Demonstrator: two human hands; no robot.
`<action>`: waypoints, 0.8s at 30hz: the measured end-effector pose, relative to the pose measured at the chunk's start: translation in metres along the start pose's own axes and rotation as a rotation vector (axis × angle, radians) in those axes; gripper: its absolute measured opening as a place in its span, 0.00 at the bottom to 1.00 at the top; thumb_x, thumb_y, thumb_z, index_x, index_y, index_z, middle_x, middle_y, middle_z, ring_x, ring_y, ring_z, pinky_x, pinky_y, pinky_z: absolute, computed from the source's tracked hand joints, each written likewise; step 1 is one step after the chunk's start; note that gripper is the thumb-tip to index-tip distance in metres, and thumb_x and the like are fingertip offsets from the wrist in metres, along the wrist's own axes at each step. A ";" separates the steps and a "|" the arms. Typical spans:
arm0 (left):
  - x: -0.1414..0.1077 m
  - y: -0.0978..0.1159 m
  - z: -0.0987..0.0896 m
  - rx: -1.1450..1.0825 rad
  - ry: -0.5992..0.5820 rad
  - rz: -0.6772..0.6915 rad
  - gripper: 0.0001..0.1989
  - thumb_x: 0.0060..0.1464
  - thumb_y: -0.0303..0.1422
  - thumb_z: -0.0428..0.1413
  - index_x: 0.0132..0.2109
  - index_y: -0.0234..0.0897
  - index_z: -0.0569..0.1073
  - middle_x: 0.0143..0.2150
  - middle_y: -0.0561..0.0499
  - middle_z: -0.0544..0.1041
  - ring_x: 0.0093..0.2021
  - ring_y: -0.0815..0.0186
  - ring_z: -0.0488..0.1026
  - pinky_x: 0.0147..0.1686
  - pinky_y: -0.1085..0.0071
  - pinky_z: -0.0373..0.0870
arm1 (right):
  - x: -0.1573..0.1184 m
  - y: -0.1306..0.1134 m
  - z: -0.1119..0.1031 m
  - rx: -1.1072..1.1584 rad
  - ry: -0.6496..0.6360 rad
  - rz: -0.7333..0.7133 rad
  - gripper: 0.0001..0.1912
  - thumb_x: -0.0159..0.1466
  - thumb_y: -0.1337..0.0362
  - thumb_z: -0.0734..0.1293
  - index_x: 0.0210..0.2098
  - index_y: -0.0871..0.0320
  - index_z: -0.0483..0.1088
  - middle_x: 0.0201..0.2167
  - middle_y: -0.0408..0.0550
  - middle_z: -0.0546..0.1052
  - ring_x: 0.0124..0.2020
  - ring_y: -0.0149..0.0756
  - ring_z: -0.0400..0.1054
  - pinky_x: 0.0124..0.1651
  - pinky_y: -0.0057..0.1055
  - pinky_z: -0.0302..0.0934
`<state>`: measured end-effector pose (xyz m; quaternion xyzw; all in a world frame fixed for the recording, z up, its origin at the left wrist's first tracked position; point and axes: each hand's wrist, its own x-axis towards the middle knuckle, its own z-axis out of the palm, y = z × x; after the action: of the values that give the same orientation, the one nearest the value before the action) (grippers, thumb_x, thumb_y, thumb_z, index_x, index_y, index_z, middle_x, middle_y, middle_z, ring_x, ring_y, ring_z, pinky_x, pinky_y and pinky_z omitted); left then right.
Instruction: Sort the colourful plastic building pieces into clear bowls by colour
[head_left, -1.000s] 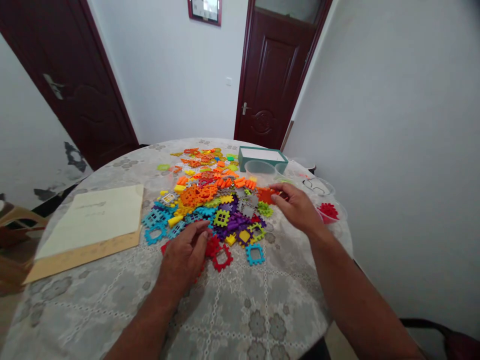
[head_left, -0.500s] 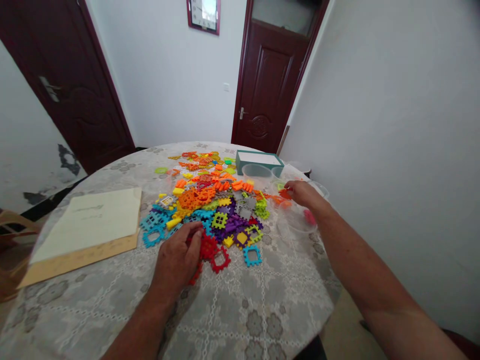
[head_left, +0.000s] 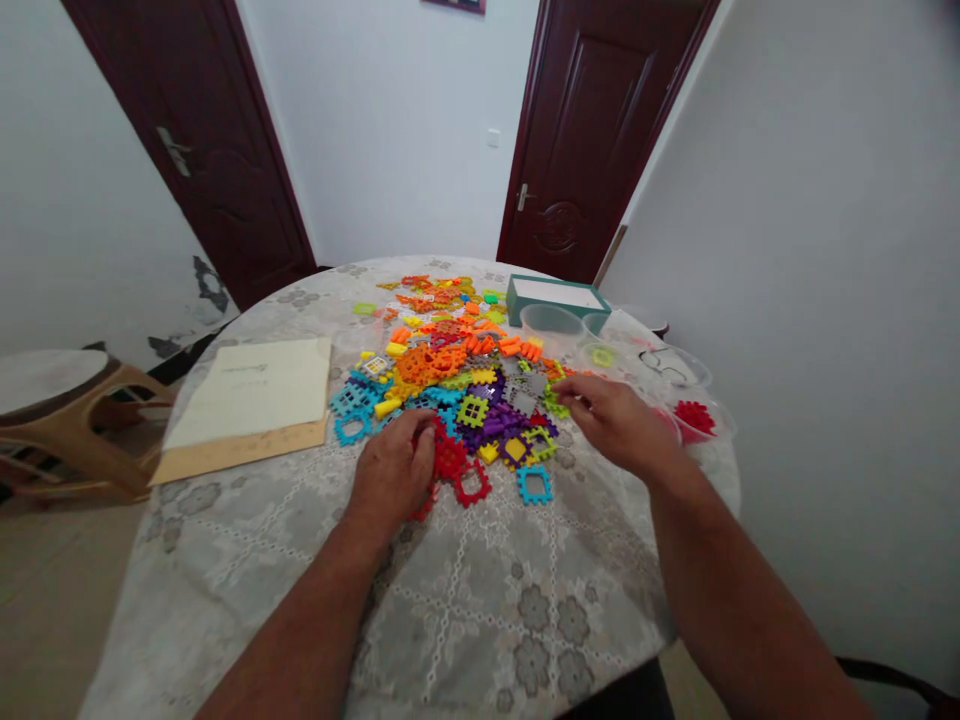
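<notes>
Head view: most of the plastic building pieces (head_left: 457,390) lie in one mixed heap on the round patterned tablecloth (head_left: 247,560), orange toward the far side and blue, purple and lime nearer, while a few red gear-shaped pieces (head_left: 694,417) sit apart in a clear plastic bowl (head_left: 718,437) just past the right hand (head_left: 616,424). The left hand (head_left: 391,476) curves down against a cluster of red square frames (head_left: 452,460) at the heap's near edge; whether it is clenched on one cannot be told. The right hand lies loosely extended, nothing visibly held, its fingertips at the heap's right edge beside lime and grey pieces. Beyond that hand stand a clear tub (head_left: 551,325), a small bowl (head_left: 602,356) holding a green piece, and a second clear bowl (head_left: 675,367) with something thin and dark inside — too small to tell — while a teal box (head_left: 555,298) sits behind the tub.
</notes>
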<state>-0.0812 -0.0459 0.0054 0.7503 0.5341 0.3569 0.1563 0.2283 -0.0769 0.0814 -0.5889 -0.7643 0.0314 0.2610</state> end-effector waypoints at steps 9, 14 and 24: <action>-0.002 -0.005 -0.006 0.157 -0.057 0.164 0.17 0.64 0.28 0.50 0.57 0.35 0.75 0.54 0.40 0.80 0.55 0.53 0.75 0.59 0.55 0.70 | -0.015 -0.057 0.081 -0.001 -0.340 -0.139 0.16 0.68 0.56 0.70 0.53 0.54 0.74 0.48 0.53 0.78 0.47 0.45 0.73 0.47 0.37 0.63; -0.006 0.000 -0.011 0.284 -0.206 0.232 0.23 0.60 0.33 0.60 0.62 0.38 0.72 0.55 0.40 0.78 0.55 0.50 0.73 0.57 0.54 0.68 | -0.023 -0.068 0.101 -0.064 -0.357 -0.094 0.16 0.68 0.53 0.70 0.50 0.55 0.72 0.48 0.54 0.74 0.45 0.45 0.71 0.44 0.36 0.62; -0.010 0.004 -0.005 0.333 -0.286 0.197 0.14 0.59 0.31 0.61 0.53 0.39 0.74 0.52 0.42 0.75 0.53 0.52 0.71 0.53 0.57 0.68 | -0.021 -0.057 0.107 0.324 -0.300 -0.103 0.12 0.59 0.78 0.65 0.38 0.55 0.69 0.35 0.43 0.74 0.37 0.35 0.67 0.40 0.30 0.56</action>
<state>-0.0838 -0.0572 0.0079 0.8571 0.4822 0.1676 0.0689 0.1350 -0.0861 0.0016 -0.4882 -0.8085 0.2279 0.2368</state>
